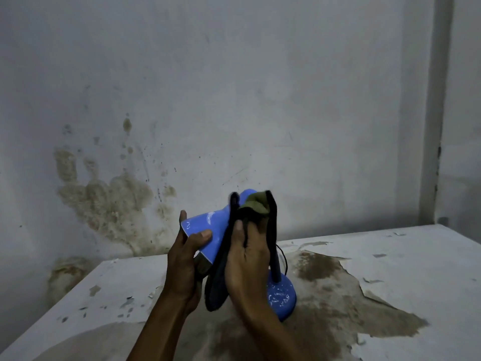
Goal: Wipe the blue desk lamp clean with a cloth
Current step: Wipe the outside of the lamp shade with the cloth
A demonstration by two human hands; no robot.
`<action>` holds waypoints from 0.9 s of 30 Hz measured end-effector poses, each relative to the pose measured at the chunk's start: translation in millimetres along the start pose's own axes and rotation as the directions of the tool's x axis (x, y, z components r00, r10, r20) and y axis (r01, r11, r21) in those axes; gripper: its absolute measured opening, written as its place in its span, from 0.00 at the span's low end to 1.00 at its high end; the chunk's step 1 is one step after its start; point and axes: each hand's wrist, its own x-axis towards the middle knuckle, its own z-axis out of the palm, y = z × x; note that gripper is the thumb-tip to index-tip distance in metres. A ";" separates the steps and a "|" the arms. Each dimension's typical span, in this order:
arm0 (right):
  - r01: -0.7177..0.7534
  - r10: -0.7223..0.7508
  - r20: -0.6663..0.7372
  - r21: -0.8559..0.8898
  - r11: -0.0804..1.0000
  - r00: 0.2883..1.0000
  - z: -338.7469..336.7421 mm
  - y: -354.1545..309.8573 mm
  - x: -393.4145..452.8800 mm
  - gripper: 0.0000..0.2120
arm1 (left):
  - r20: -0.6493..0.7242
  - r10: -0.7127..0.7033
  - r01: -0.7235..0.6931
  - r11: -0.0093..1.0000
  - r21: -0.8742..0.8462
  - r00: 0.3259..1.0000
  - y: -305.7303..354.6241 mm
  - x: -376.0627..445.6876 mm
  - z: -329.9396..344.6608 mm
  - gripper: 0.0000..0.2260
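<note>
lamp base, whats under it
The blue lamp base stands on the table, on its brown stained patch. The right hand hides its near-left edge.

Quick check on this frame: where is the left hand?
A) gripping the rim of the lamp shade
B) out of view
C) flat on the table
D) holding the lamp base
A: the left hand grips the open rim of the blue lamp shade, thumb across its outer surface, while the right hand holds the dark cloth against the shade; the lamp base stands on the table with neither hand gripping it.
</note>
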 end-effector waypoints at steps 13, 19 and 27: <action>0.173 -0.149 0.111 -0.250 0.953 0.983 -3.3 -10.2 42.7 0.17 | -0.027 0.039 -0.039 0.999 0.027 0.999 3.2 -4.9 1.4 0.50; 0.163 -0.164 0.123 0.017 0.986 0.979 -3.0 7.8 -20.4 0.23 | -0.036 -0.008 0.009 0.999 0.033 0.999 2.3 -7.4 6.7 0.44; -0.219 0.200 0.111 0.188 0.958 0.973 2.3 9.3 -49.6 0.22 | -0.052 -0.096 0.094 0.995 -0.031 0.994 -2.7 -10.5 2.9 0.46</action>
